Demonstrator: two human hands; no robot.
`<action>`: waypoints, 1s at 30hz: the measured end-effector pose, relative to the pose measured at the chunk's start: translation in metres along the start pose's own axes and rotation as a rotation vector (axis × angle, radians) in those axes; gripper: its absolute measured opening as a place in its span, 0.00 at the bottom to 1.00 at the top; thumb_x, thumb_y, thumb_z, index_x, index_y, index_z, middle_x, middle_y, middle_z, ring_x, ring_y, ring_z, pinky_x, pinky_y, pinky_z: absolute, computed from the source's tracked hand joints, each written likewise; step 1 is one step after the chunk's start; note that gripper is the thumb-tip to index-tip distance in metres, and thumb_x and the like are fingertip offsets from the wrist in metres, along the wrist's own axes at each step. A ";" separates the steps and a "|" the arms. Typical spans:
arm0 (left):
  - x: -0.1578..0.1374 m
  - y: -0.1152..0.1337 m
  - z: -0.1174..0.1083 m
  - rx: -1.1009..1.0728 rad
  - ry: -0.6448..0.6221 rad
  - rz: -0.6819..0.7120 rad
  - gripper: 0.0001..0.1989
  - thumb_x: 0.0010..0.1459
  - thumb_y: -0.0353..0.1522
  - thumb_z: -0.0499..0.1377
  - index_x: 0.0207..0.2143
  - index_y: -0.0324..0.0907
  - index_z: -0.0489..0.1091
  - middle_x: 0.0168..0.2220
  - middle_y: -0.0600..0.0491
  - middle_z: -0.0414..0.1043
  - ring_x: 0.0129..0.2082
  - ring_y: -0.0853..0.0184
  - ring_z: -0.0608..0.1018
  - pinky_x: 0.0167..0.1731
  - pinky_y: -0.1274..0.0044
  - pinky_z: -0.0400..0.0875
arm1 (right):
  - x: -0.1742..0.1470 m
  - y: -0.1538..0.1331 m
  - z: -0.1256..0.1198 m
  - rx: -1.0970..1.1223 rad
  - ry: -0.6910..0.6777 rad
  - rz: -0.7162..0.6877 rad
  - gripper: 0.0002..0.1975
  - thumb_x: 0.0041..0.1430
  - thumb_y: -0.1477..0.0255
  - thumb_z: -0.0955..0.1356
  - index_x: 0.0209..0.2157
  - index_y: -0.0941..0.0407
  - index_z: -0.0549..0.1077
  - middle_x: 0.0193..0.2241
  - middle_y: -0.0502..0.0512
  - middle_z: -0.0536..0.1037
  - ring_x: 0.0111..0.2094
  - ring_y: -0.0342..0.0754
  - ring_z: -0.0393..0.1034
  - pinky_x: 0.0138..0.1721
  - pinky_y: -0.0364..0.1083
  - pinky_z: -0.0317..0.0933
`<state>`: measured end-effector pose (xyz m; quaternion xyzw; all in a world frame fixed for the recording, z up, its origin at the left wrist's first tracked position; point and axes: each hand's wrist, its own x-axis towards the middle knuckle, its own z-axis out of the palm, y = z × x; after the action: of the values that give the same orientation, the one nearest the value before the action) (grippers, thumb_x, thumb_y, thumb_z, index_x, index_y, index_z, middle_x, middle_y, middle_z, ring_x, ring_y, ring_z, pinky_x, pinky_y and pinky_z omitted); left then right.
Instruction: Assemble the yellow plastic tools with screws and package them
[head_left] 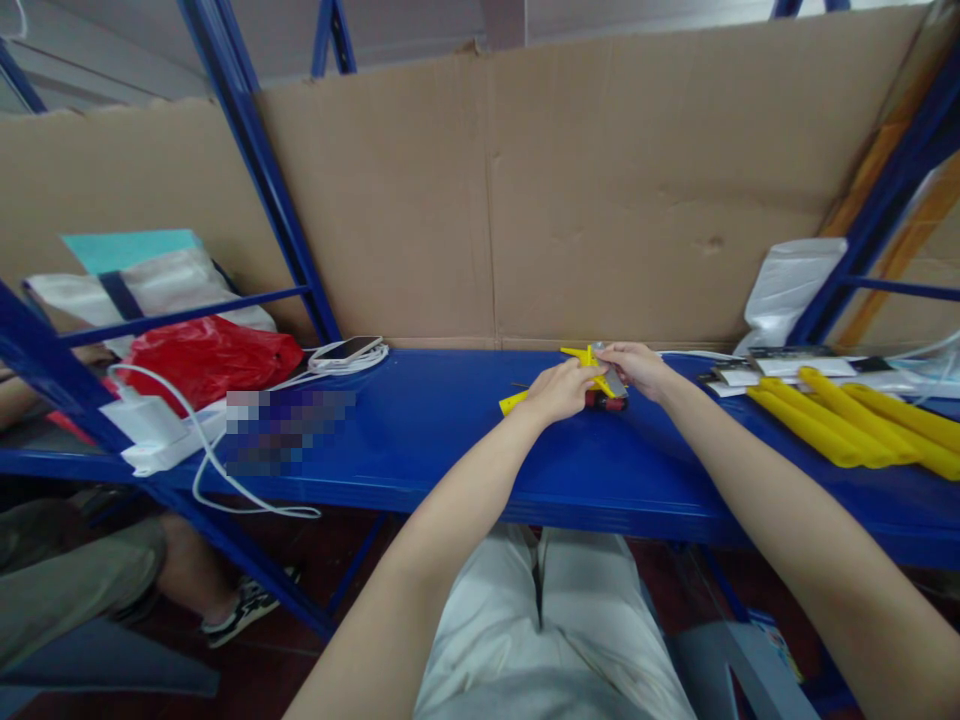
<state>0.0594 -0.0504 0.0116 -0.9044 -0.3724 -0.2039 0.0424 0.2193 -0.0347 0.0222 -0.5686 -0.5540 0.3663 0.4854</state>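
At the back half of the blue shelf top (427, 440), my two hands meet over a small yellow piece (576, 354) with a narrow arm pointing left. My left hand (559, 390) lies over it, fingers closed on the yellow piece. My right hand (636, 366) pinches a flat grey metal plate (615, 384) that lies against the yellow piece. Just below sits a dark red and black object (615, 404), mostly covered; its kind cannot be made out. Another yellow part (513, 403) sticks out left of my left hand.
Several long yellow pieces (840, 430) lie at right beside white packets (810, 365). At left are a phone (352, 348) with coiled white cable, a power strip (169, 447) and a red plastic bag (217, 352). Cardboard (570, 180) walls the back. Another person's leg (191, 560) shows lower left.
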 end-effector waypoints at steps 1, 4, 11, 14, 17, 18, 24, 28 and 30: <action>0.000 0.000 0.000 0.005 -0.002 0.002 0.21 0.63 0.32 0.47 0.57 0.52 0.61 0.45 0.51 0.67 0.45 0.65 0.72 0.45 0.74 0.66 | 0.001 0.001 0.001 -0.015 0.015 -0.010 0.14 0.50 0.67 0.69 0.20 0.58 0.63 0.13 0.44 0.60 0.14 0.35 0.49 0.16 0.39 0.41; -0.001 0.001 -0.002 0.041 -0.013 0.010 0.22 0.63 0.31 0.47 0.59 0.51 0.59 0.46 0.50 0.67 0.45 0.64 0.72 0.45 0.74 0.66 | 0.004 0.004 0.004 -0.051 0.076 -0.064 0.14 0.52 0.67 0.68 0.19 0.57 0.63 0.12 0.44 0.59 0.14 0.35 0.48 0.17 0.39 0.42; -0.001 0.001 -0.002 0.086 -0.021 0.008 0.22 0.63 0.32 0.47 0.59 0.50 0.58 0.45 0.49 0.66 0.45 0.63 0.72 0.43 0.75 0.67 | 0.002 0.006 0.007 -0.020 0.066 -0.062 0.16 0.51 0.63 0.68 0.19 0.57 0.62 0.12 0.43 0.58 0.14 0.35 0.48 0.17 0.39 0.43; -0.002 0.000 -0.001 0.079 -0.025 0.011 0.22 0.62 0.31 0.47 0.58 0.51 0.60 0.44 0.49 0.66 0.44 0.64 0.72 0.42 0.74 0.67 | 0.001 0.005 0.004 0.002 -0.002 -0.040 0.16 0.50 0.63 0.69 0.20 0.57 0.61 0.12 0.43 0.59 0.13 0.34 0.46 0.16 0.38 0.41; -0.001 0.000 -0.002 0.063 -0.031 0.004 0.21 0.63 0.31 0.46 0.56 0.52 0.63 0.43 0.50 0.67 0.42 0.64 0.72 0.42 0.74 0.67 | 0.000 0.004 0.001 0.046 -0.054 -0.035 0.16 0.48 0.64 0.70 0.21 0.57 0.61 0.13 0.44 0.61 0.13 0.34 0.48 0.16 0.38 0.41; -0.001 0.000 -0.002 0.056 -0.029 0.000 0.20 0.63 0.31 0.46 0.56 0.52 0.63 0.42 0.50 0.67 0.42 0.64 0.72 0.42 0.74 0.67 | 0.000 0.004 0.001 0.059 -0.066 -0.036 0.15 0.48 0.65 0.70 0.21 0.57 0.61 0.13 0.44 0.62 0.13 0.34 0.49 0.16 0.38 0.42; -0.002 0.000 -0.002 0.032 -0.010 -0.003 0.19 0.63 0.31 0.47 0.54 0.51 0.65 0.42 0.50 0.67 0.43 0.65 0.72 0.43 0.75 0.66 | 0.001 0.005 0.000 0.077 -0.089 -0.035 0.15 0.48 0.66 0.71 0.22 0.57 0.61 0.13 0.43 0.62 0.14 0.35 0.50 0.17 0.38 0.44; -0.001 -0.002 0.001 0.022 0.008 0.002 0.20 0.62 0.30 0.48 0.56 0.51 0.62 0.44 0.51 0.67 0.44 0.65 0.72 0.45 0.74 0.66 | 0.004 0.008 0.000 0.051 -0.078 -0.028 0.15 0.49 0.64 0.70 0.23 0.57 0.63 0.15 0.45 0.62 0.15 0.36 0.53 0.18 0.38 0.48; 0.000 -0.003 0.002 0.011 0.021 -0.006 0.21 0.62 0.30 0.47 0.57 0.51 0.61 0.45 0.51 0.67 0.45 0.65 0.72 0.45 0.74 0.66 | 0.007 0.010 -0.004 0.040 -0.049 -0.031 0.13 0.53 0.63 0.68 0.23 0.57 0.64 0.16 0.46 0.63 0.16 0.37 0.54 0.19 0.39 0.50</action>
<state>0.0581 -0.0473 0.0094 -0.9008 -0.3760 -0.2113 0.0505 0.2271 -0.0275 0.0150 -0.5410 -0.5671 0.3834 0.4886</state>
